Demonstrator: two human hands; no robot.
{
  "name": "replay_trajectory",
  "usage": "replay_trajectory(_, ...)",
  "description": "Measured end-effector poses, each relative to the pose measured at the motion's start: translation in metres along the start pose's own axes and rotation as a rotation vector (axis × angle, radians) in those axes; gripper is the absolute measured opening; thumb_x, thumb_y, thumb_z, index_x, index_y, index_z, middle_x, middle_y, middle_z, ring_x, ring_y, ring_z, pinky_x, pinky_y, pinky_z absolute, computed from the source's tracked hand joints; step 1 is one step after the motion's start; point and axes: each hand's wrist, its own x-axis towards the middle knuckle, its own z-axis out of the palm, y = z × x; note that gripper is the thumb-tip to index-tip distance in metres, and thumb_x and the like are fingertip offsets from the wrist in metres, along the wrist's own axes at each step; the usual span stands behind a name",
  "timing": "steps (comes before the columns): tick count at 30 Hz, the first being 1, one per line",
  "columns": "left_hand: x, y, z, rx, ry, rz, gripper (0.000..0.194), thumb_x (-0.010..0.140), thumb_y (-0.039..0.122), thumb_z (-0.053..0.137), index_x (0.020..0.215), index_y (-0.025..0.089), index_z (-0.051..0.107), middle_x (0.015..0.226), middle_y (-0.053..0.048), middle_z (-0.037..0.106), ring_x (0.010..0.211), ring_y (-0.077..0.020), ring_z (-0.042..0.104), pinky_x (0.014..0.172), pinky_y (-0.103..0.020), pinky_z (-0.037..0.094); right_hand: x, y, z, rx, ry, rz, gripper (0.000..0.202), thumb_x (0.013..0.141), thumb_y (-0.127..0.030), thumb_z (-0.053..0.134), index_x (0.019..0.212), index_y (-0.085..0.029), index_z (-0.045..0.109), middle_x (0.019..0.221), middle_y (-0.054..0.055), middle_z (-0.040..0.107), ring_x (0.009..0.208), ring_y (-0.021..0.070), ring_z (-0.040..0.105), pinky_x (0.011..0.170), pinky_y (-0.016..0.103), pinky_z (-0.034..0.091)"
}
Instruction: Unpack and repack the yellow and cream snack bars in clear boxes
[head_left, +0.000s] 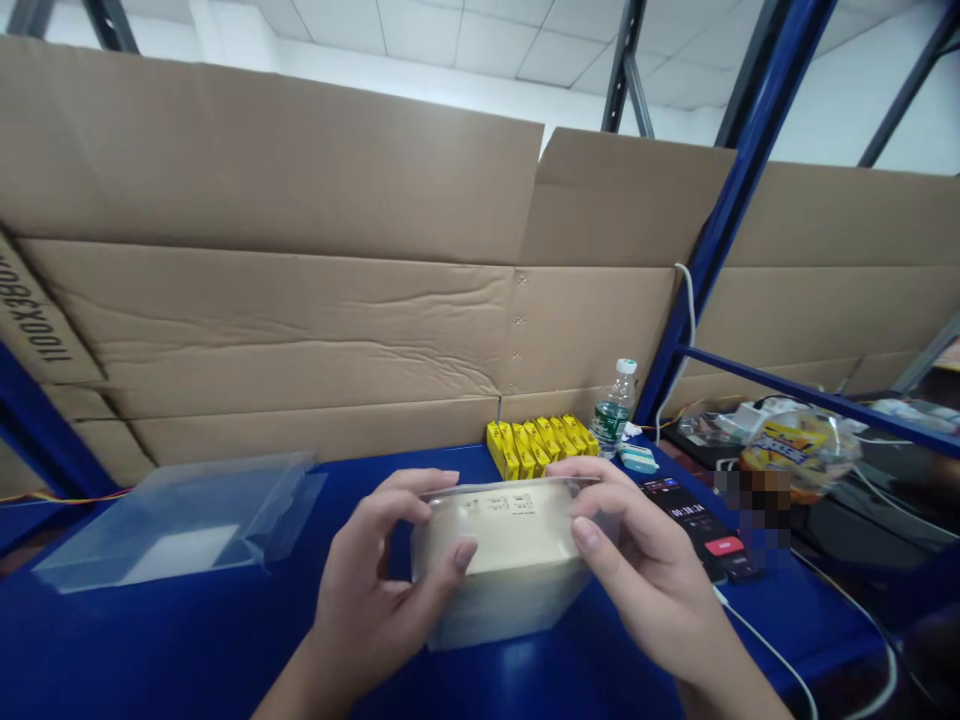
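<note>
Between my two hands is a pale, cream-coloured box (517,560) in a translucent plastic bag or sleeve, with small dark print near its upper edge. My left hand (390,580) grips its left side, thumb on the front and fingers curled over the top edge. On the opposite side, my right hand (637,560) is closed around the upper right corner, thumb and forefinger pinching there. The far side of the box and several fingertips are hidden.
A clear plastic bag (281,500) with a white sheet lies left on the blue table (315,660). Behind stand a row of yellow packets (536,448) and a water bottle (611,415). A phone (690,525) and white cable (772,650) lie right; cardboard (300,330) walls the back.
</note>
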Motion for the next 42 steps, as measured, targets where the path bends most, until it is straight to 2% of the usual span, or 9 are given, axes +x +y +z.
replay_trajectory(3, -0.003, -0.007, 0.002, -0.026, 0.011, 0.017, 0.047, 0.085, 0.008, 0.066, 0.125, 0.025, 0.048, 0.117, -0.009, 0.068, 0.111, -0.0213, 0.066, 0.094, -0.038, 0.055, -0.004, -0.002, -0.002, -0.065, 0.0, -0.023, 0.009, 0.097, -0.02, 0.056, 0.101, -0.027, 0.058, 0.128, 0.006, 0.058, 0.121, 0.0205, 0.056, 0.101, 0.035, 0.048)
replay_trajectory(9, 0.006, -0.009, -0.004, 0.053, -0.093, 0.164, 0.036, 0.084, 0.004, 0.066, 0.115, 0.022, 0.059, 0.115, -0.008, 0.069, 0.113, -0.0209, 0.062, 0.096, -0.037, 0.053, -0.002, -0.01, -0.009, -0.192, -0.05, -0.137, 0.017, 0.095, -0.012, 0.057, 0.103, -0.026, 0.06, 0.125, 0.005, 0.061, 0.122, 0.0194, 0.056, 0.106, 0.034, 0.044)
replay_trajectory(16, 0.002, -0.007, 0.007, 0.011, -0.041, -0.131, 0.009, 0.095, 0.021, 0.057, 0.096, 0.024, 0.066, 0.11, -0.004, 0.068, 0.11, -0.0171, 0.063, 0.095, -0.031, 0.048, 0.005, -0.003, -0.001, -0.098, -0.057, -0.065, 0.012, 0.098, -0.016, 0.053, 0.102, -0.025, 0.061, 0.108, 0.004, 0.067, 0.109, 0.0179, 0.063, 0.097, 0.032, 0.048)
replay_trajectory(21, 0.023, -0.006, 0.024, -0.029, -0.05, -0.346, 0.028, 0.099, 0.039, 0.047, 0.084, 0.02, 0.061, 0.103, -0.006, 0.068, 0.092, -0.0168, 0.064, 0.082, -0.03, 0.049, 0.013, -0.011, 0.006, -0.09, 0.1, 0.194, 0.014, 0.097, -0.03, 0.055, 0.09, -0.021, 0.063, 0.092, 0.003, 0.069, 0.081, 0.017, 0.064, 0.072, 0.028, 0.05)
replay_trajectory(25, 0.067, -0.013, 0.029, -0.064, -0.371, -0.353, 0.039, 0.099, 0.05, 0.038, 0.094, 0.018, 0.061, 0.086, -0.003, 0.065, 0.076, -0.0158, 0.06, 0.067, -0.027, 0.046, 0.011, -0.029, -0.003, -0.034, 0.135, 0.422, 0.019, 0.09, -0.034, 0.062, 0.079, -0.019, 0.061, 0.081, 0.002, 0.065, 0.072, 0.0153, 0.057, 0.063, 0.026, 0.044)
replay_trajectory(29, 0.102, -0.023, 0.048, -0.124, -0.896, -0.233, 0.034, 0.093, 0.047, 0.05, 0.087, 0.018, 0.067, 0.084, -0.001, 0.068, 0.078, -0.0158, 0.06, 0.071, -0.027, 0.046, -0.022, -0.025, 0.006, 0.225, 0.053, 0.586, 0.022, 0.079, -0.032, 0.071, 0.07, -0.018, 0.057, 0.071, -0.002, 0.056, 0.068, 0.0121, 0.05, 0.062, 0.024, 0.04)
replay_trajectory(35, 0.069, -0.043, 0.108, -0.084, -1.607, -0.091, 0.023, 0.08, 0.03, 0.065, 0.06, 0.02, 0.065, 0.058, 0.004, 0.061, 0.056, -0.0117, 0.051, 0.057, -0.024, 0.039, -0.11, -0.002, 0.076, 0.824, 0.179, 1.106, 0.046, 0.064, -0.05, 0.086, 0.075, -0.017, 0.055, 0.071, -0.002, 0.059, 0.065, 0.0117, 0.058, 0.065, 0.027, 0.05)
replay_trajectory(38, 0.035, -0.039, 0.125, -0.016, -1.757, -0.06, 0.023, 0.078, 0.028, 0.07, 0.057, 0.02, 0.064, 0.053, 0.005, 0.06, 0.05, -0.0109, 0.049, 0.052, -0.024, 0.037, -0.135, -0.006, 0.099, 0.92, 0.123, 1.238, 0.06, 0.056, -0.059, 0.089, 0.083, -0.016, 0.058, 0.075, 0.001, 0.064, 0.067, 0.0136, 0.063, 0.062, 0.028, 0.053)
replay_trajectory(42, 0.005, -0.008, 0.118, 0.1, -1.683, 0.013, 0.013, 0.076, 0.017, 0.072, 0.064, 0.021, 0.068, 0.066, 0.001, 0.068, 0.064, -0.0168, 0.061, 0.063, -0.028, 0.045, -0.146, -0.021, 0.115, 1.01, 0.096, 1.301, 0.063, 0.058, -0.063, 0.087, 0.087, -0.017, 0.056, 0.084, 0.003, 0.068, 0.078, 0.0153, 0.069, 0.065, 0.024, 0.055)
